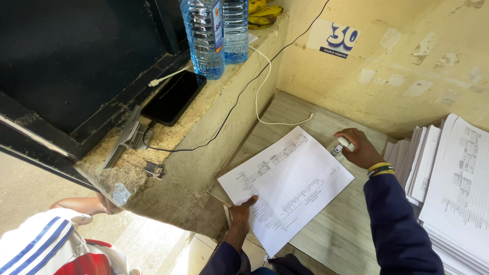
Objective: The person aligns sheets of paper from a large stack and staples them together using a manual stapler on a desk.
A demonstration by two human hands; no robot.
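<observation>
A white printed sheet (288, 186) with table lines lies tilted on a grey wooden desk (341, 239). My left hand (243, 213) presses its near left edge, thumb on the paper. My right hand (359, 147) is closed on a small white stamp (340, 146), held upright at the sheet's far right corner. I cannot tell if the stamp touches the paper. Yellow and dark bands circle my right wrist.
A thick pile of printed sheets (453, 188) fills the desk's right side. On the rough ledge (204, 117) stand two water bottles (206, 35), a black phone (174, 97) with cables, bananas (263, 12). Another person in striped clothes (56, 244) is at lower left.
</observation>
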